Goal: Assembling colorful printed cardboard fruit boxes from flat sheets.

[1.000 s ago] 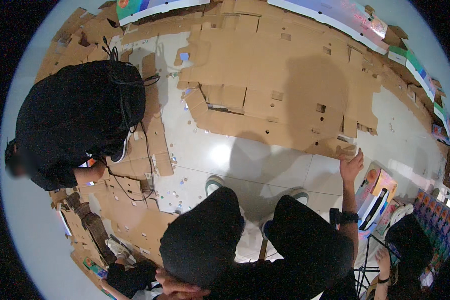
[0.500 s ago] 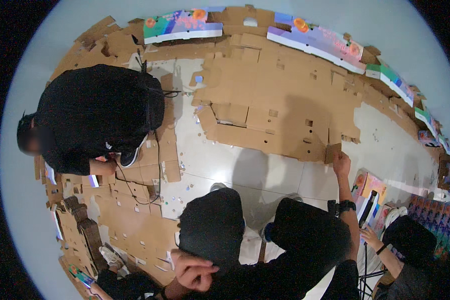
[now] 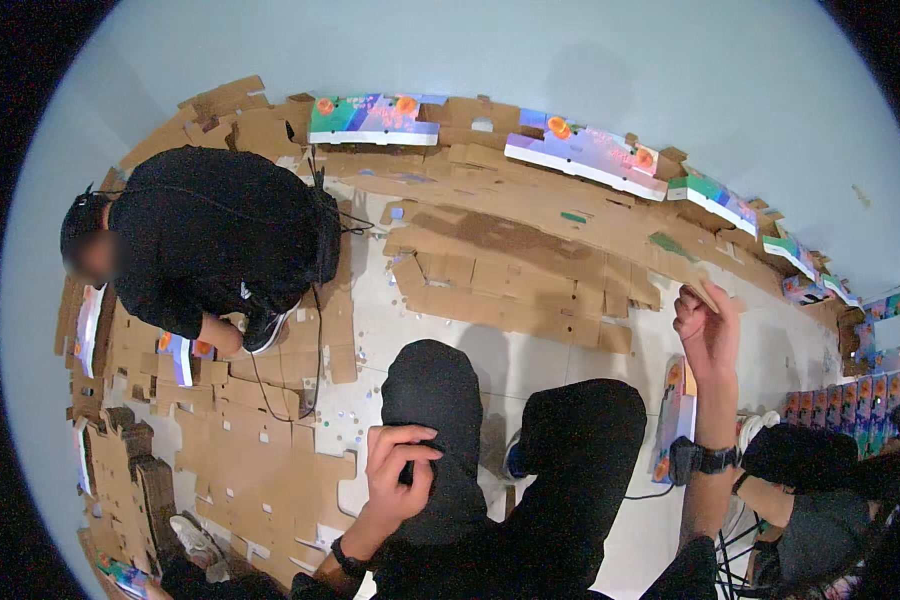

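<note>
My right hand (image 3: 708, 325) is raised at the right, its fingers closed on the corner of a large brown cardboard sheet (image 3: 600, 232). The sheet slants up off the floor and shows foreshortened, with small green patches on it. Below it lies another flattened cardboard piece (image 3: 510, 300) with cut slots. My left hand (image 3: 400, 470) hovers over my left knee, fingers loosely curved and apart from the thumb, with nothing in it.
On the left a person in black (image 3: 220, 230) bends over cardboard. Colourful printed boxes (image 3: 585, 155) line the wall. Right of my legs stands a printed box (image 3: 675, 420), near another person's arm (image 3: 765, 495). Stacked cardboard (image 3: 150, 500) lies lower left; small scraps dot the pale tiles.
My right hand has risen with the cardboard sheet, which has tilted up from the floor. My left hand has moved up and forward over the knee. The view has shifted toward the wall.
</note>
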